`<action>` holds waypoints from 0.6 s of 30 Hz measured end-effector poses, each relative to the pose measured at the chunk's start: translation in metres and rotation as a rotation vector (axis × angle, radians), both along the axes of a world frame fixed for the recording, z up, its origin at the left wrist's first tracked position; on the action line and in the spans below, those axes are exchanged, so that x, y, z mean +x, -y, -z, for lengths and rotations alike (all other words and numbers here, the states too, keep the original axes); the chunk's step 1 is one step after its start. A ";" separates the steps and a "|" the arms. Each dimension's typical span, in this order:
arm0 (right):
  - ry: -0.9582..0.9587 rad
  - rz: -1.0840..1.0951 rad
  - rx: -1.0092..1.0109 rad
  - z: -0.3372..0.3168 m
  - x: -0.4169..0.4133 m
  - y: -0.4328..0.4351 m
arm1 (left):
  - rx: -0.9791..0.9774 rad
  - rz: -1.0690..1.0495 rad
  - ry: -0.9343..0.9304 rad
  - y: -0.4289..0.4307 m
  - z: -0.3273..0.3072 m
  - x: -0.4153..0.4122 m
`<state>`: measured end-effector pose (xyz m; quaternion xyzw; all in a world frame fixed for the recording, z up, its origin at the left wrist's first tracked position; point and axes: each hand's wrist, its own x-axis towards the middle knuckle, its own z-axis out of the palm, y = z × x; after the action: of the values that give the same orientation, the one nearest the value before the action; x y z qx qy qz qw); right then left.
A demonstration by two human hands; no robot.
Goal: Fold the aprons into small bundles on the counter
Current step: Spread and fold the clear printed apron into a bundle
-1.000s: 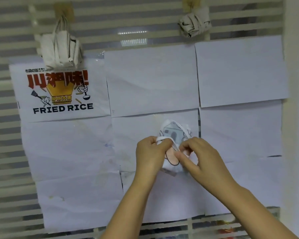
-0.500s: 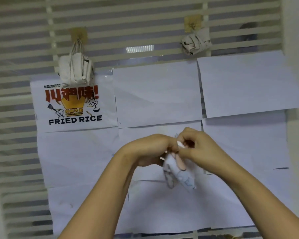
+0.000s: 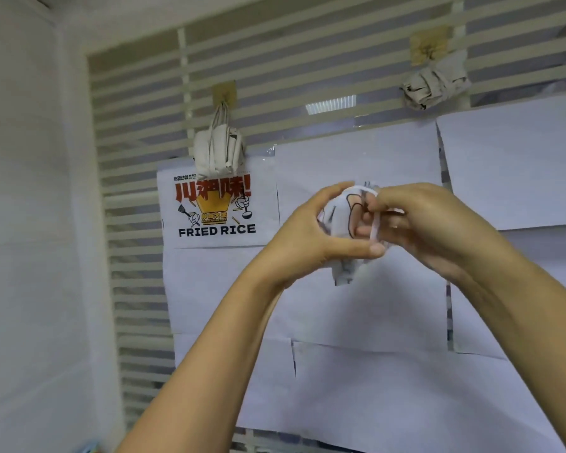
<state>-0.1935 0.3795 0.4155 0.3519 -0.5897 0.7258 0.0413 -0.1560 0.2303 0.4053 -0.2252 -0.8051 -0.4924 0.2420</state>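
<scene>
Head view: left hand clamps the apron bundle steady; right hand grip pinches its strap, likely for binding.

Small white printed apron bundle, held aloft, white strap looped over it.

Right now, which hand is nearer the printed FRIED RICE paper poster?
Left. The left hand sits just right of the printed FRIED RICE paper poster; the right hand is farther right, beyond the small white apron bundle.
</scene>
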 end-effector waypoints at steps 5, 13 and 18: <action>0.308 -0.264 -0.271 0.004 -0.013 0.019 | 0.030 -0.384 -0.185 0.004 0.018 -0.001; 0.262 -0.013 0.122 0.010 -0.034 0.004 | -0.393 -0.524 -0.201 -0.004 0.051 -0.005; 0.375 -0.037 0.146 0.003 -0.041 -0.020 | -0.582 -0.607 -0.310 -0.016 0.052 -0.012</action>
<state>-0.2343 0.3997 0.4127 0.2232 -0.6313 0.7348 -0.1083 -0.1680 0.2467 0.3537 -0.1086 -0.8939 -0.1124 0.4202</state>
